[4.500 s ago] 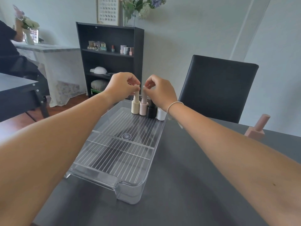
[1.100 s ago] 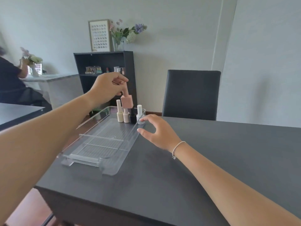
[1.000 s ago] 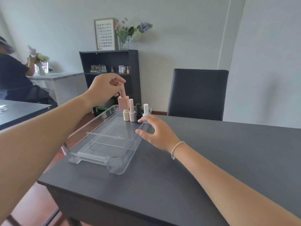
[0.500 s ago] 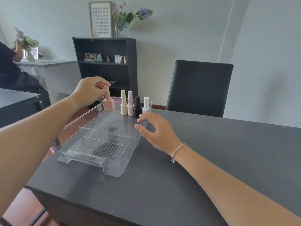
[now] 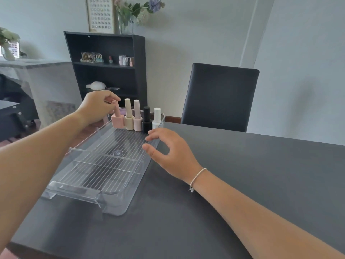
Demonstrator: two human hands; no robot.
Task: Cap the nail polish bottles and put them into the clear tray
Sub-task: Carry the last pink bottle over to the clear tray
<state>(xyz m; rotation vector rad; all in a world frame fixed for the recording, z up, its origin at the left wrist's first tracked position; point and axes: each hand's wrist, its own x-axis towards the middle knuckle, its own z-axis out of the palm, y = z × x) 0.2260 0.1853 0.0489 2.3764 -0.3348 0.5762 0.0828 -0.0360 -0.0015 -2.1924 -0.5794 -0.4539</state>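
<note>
- The left hand (image 5: 98,107) pinches the cap of a pink square nail polish bottle (image 5: 117,118) between thumb and fingertips, and the bottle stands upright at the far end of the clear tray (image 5: 104,165), leftmost in the row.
- Can't really tell if the bottle's base is fully down on the tray floor or a hair above it.
- Right next to it there are 4 more capped bottles lined up: a cream bottle (image 5: 128,117), a pale pink bottle (image 5: 137,118), a black bottle (image 5: 146,120) and a white bottle (image 5: 156,118), all upright against the tray's far wall.
- The right hand (image 5: 171,154) is spread loose with fingers gently curved, holding nothing; its fingertips sit at the tray's right rim, near the white bottle.
- A thin white bracelet (image 5: 197,177) is on that wrist.
- The tray has a ribbed floor and a divider across the middle, and it lies on a dark grey surface (image 5: 242,184).
- Behind it: a black chair (image 5: 220,96) and a black shelf unit (image 5: 106,70) with small bottles on it.
</note>
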